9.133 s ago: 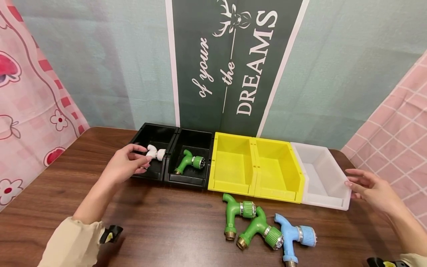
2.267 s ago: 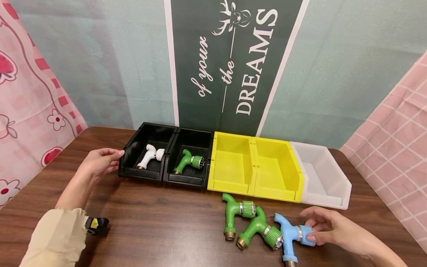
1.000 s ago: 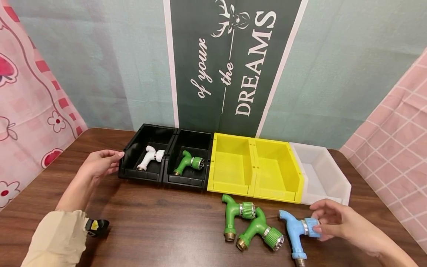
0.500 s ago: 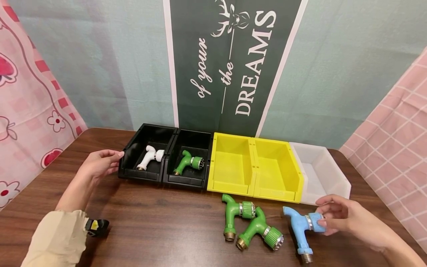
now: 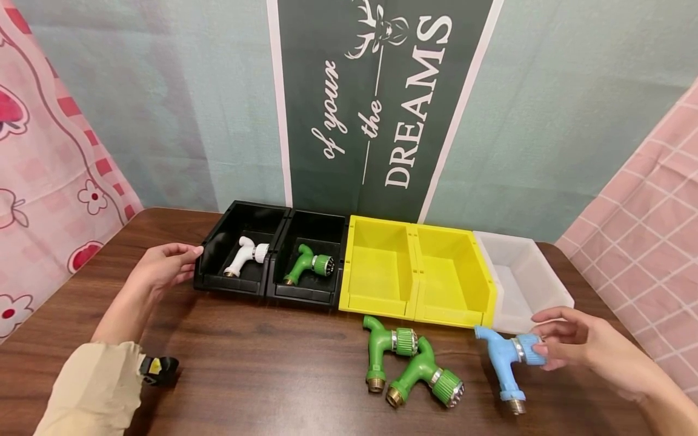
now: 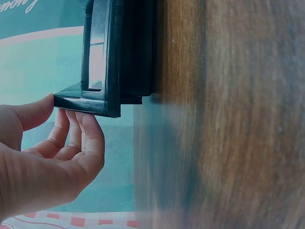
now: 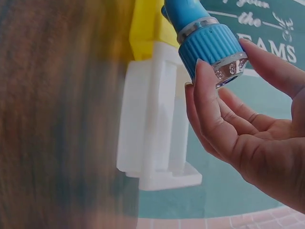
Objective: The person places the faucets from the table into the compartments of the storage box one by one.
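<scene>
My right hand (image 5: 589,351) pinches the ribbed knob of a blue tap (image 5: 504,362), thumb on one side and fingers on the other. The tap hangs before the front of the white bin (image 5: 556,290), its threaded end pointing down; in the right wrist view its knob (image 7: 210,45) overlaps the wall backdrop. At the far left, my left hand (image 5: 163,266) holds the outer side of a black bin (image 5: 231,287), thumb at its rim and fingertips against its wall (image 6: 86,104). Inside that bin lies a white tap (image 5: 243,257).
A second black bin (image 5: 302,295) holds a green tap (image 5: 305,264). Two yellow bins (image 5: 376,304) stand between it and the white one, all in a row. Two more green taps (image 5: 377,351) lie on the wooden table (image 5: 262,375). Fabric backdrops rise behind and beside it.
Earlier the left hand let go of the white tap in the black bin and took the bin's side. The right hand left the white bin, gripped the blue tap and moved it right and up.
</scene>
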Motion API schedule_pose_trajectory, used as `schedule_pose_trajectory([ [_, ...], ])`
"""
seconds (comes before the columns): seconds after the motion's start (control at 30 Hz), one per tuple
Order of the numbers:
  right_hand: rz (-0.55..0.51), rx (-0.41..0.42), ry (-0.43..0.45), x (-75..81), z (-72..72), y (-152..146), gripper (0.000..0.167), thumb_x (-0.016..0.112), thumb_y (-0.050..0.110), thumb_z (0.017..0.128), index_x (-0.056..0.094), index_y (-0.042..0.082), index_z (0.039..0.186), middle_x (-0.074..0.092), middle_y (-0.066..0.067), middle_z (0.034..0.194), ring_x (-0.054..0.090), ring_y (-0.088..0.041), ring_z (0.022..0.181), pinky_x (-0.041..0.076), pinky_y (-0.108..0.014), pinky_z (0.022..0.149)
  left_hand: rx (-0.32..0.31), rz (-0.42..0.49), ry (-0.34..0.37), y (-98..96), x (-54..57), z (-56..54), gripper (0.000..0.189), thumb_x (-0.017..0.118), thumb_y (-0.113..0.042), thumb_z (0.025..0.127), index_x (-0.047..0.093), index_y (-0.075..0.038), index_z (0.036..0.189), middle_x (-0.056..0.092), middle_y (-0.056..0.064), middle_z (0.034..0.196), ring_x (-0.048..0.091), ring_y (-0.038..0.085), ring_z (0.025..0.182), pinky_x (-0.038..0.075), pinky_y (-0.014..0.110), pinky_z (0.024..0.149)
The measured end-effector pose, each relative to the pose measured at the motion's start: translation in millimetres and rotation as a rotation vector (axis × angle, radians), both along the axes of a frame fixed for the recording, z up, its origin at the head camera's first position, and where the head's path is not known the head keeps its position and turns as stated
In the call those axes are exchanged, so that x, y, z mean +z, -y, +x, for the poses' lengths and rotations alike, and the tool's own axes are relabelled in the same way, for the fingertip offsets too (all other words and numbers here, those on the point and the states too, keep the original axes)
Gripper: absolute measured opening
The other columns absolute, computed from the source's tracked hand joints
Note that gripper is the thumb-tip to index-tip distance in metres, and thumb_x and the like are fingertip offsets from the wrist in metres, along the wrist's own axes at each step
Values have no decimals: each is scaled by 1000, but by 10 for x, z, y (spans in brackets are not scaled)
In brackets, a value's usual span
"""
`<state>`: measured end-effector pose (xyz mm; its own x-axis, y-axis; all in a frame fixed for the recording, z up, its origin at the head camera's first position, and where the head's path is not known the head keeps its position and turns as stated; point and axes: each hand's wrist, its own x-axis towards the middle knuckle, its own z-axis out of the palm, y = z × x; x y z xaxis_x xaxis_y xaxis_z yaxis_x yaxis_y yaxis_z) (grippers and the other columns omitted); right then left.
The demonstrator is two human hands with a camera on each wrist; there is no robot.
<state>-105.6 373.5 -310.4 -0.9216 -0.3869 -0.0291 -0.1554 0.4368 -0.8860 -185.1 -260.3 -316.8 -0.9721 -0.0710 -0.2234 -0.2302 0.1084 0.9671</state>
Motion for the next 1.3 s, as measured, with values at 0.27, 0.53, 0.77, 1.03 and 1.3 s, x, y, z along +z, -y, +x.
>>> schedule_pose_trajectory([
  [0.27, -93, 43, 9, 61, -43, -189, 50, 44, -18, 87, 52, 23, 116, 64, -1, 99, 64, -22, 79, 52, -42, 63, 1, -4, 2, -1, -4, 1, 8, 54, -15, 92, 56, -13, 84, 56, -8, 74, 55, 4, 66, 51, 19, 63],
  [0.53, -224, 33, 76, 197, -104, -366, 52, 38, -21, 87, 55, 19, 116, 65, -4, 99, 64, -26, 77, 52, -40, 66, 8, -4, -3, -5, -3, 2, 11, 54, -15, 92, 57, -15, 80, 55, -8, 73, 55, 4, 64, 50, 19, 62],
  [0.77, -329, -43, 106, 255, -195, -434, 45, 39, -20, 87, 58, 14, 111, 66, -7, 95, 65, -22, 80, 53, -40, 65, 8, 2, -2, -7, 1, 9, 13, 54, -14, 92, 57, -16, 79, 55, -7, 73, 55, 4, 64, 50, 19, 61],
  [1.03, -273, -228, 92, 292, -290, -465, 34, 48, -13, 88, 57, 16, 104, 67, -7, 87, 64, -22, 73, 53, -38, 63, 21, -26, -6, -11, -1, 10, 11, 55, -15, 91, 57, -14, 81, 55, -8, 72, 55, 4, 63, 50, 19, 61],
  [1.3, -204, -289, 122, 349, -403, -443, 29, 52, -8, 88, 55, 17, 101, 65, -5, 85, 63, -22, 73, 54, -38, 63, 26, -39, -10, -13, -2, 16, 11, 55, -15, 91, 57, -14, 80, 54, -7, 72, 55, 4, 63, 51, 19, 61],
])
